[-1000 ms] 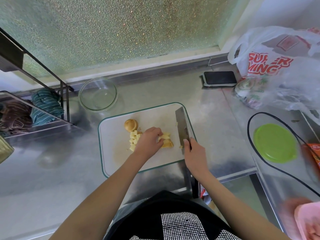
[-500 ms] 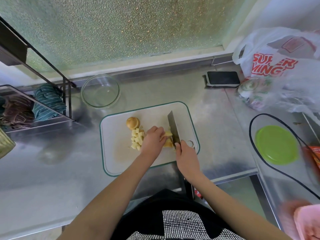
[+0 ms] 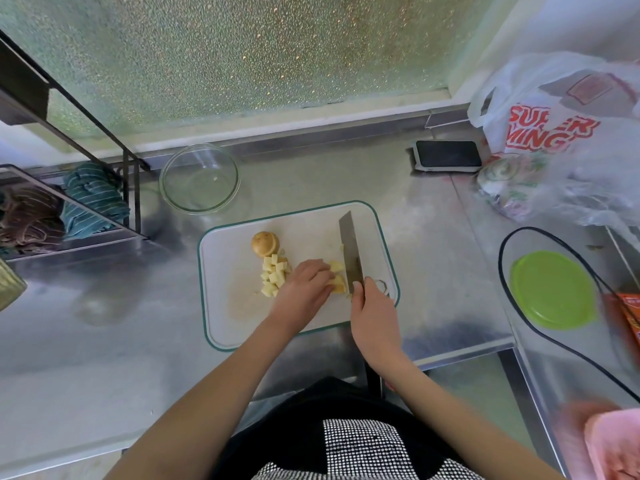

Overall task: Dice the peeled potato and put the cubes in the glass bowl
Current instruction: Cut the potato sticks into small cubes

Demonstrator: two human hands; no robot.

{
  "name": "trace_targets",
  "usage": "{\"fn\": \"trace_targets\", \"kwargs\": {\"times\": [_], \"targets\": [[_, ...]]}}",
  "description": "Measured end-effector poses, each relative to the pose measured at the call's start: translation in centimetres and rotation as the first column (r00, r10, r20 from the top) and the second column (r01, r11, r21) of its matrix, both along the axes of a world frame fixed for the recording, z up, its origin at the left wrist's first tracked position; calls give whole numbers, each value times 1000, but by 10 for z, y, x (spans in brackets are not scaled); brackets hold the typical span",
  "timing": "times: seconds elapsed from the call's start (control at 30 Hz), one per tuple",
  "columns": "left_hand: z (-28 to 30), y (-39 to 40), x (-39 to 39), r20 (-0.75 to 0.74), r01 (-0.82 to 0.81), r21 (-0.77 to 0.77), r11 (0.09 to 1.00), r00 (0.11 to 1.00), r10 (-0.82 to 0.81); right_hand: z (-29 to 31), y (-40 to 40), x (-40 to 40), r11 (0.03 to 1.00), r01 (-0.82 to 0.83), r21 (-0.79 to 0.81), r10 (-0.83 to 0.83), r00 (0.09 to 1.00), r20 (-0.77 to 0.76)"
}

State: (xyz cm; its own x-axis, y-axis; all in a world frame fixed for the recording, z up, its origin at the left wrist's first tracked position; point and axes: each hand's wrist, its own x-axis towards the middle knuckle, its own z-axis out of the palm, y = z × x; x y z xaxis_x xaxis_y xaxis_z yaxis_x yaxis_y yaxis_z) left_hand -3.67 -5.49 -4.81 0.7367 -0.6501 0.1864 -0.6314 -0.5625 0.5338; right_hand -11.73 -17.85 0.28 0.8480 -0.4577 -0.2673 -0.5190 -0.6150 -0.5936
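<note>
On the white cutting board, my left hand holds down the remaining piece of peeled potato with curled fingers. My right hand grips the handle of a knife, whose blade stands against the right side of that piece. A pile of potato cubes lies just left of my left hand. A rounded potato end sits behind the cubes. The glass bowl stands behind the board's left corner with nothing visible in it.
A rack with folded cloths stands at the left. A phone lies at the back right beside a plastic bag. A green lid and a black cable lie on the right counter.
The knife has moved left from the board's right side onto the potato piece. My left hand has kept hold of the piece.
</note>
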Motion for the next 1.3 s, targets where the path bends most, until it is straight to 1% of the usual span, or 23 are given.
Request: {"fn": "trace_targets", "kwargs": {"times": [0.07,0.17,0.47,0.67,0.77,0.87,1.0,1.13,1.2,1.27,1.3], "targets": [[-1,-1,0,26,44,10,999,999,-44,1,3,1,1000,-4,12,4,1000,6],[-2,0,2,1,90,6,996,996,-90,-1,5,-1,999,-29,32,29,999,-12],[-5,8,5,25,195,31,980,980,-196,-12,12,-4,999,-42,-21,41,999,-32],[-3,6,12,33,216,36,976,976,-217,-16,15,0,996,-62,-61,58,996,-64],[-6,5,13,31,206,20,978,978,-206,-16,18,4,990,-84,-109,72,992,-104],[-11,4,12,22,196,-15,980,980,-196,-18,19,6,987,-103,-123,79,980,-184],[-13,4,8,11,167,-9,986,986,-167,-17,18,6,986,-112,-127,84,975,-204],[-12,1,6,42,142,-6,990,989,-142,-14,5,8,936,-263,-236,190,938,-290],[-10,0,4,40,137,10,990,990,-137,-14,-2,5,936,-238,-259,156,941,-301],[-10,-3,4,-14,110,23,994,994,-110,-14,-7,3,962,-151,-227,89,961,-261],[-9,-4,4,-48,93,22,995,995,-92,-15,-9,2,969,-135,-209,84,968,-235]]}}
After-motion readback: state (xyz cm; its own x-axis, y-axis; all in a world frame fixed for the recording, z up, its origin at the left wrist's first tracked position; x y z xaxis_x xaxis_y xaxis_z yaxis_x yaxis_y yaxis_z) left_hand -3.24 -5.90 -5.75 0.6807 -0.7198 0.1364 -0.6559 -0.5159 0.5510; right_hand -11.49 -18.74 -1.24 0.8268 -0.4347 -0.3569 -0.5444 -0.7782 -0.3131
